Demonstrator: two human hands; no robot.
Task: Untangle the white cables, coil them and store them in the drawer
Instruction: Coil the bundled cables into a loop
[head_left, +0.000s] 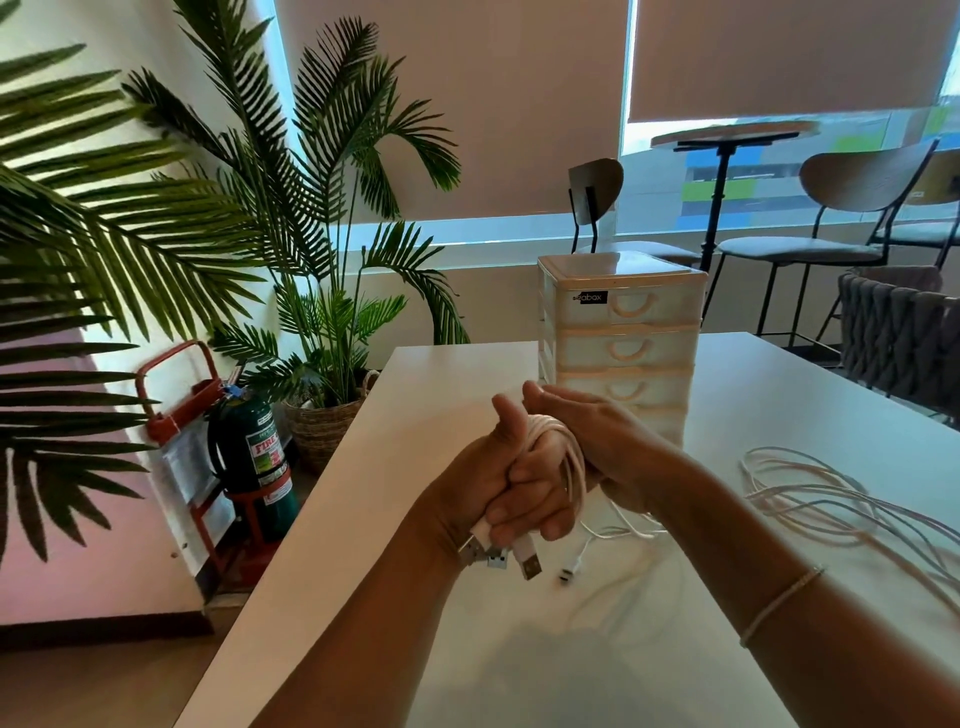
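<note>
Small cream plastic drawer unit (623, 338) with arched handles, standing on the white counter (779, 395) just beyond the hands; all visible drawers are closed and their contents cannot be seen. Left hand (511, 478), fist upright with thumb raised, fingers curled round a coil of white cable (566, 457) wound about the hand; several USB plugs (527, 564) hang out below the fist. Right hand (587, 431) lies against the far side of the coil, palm toward it and fingers extended across the top of the loops, touching the cable; whether it pinches a strand cannot be told. A thin bracelet (779, 605) circles the right forearm. Loose strands trail from the coil down to the counter beneath the hands. A second loose tangle of white cables (852, 499) lies on the counter to the right of the hands, well apart. The counter's left edge (332, 467) runs close beside the left hand; bare surface extends toward the viewer.
</note>
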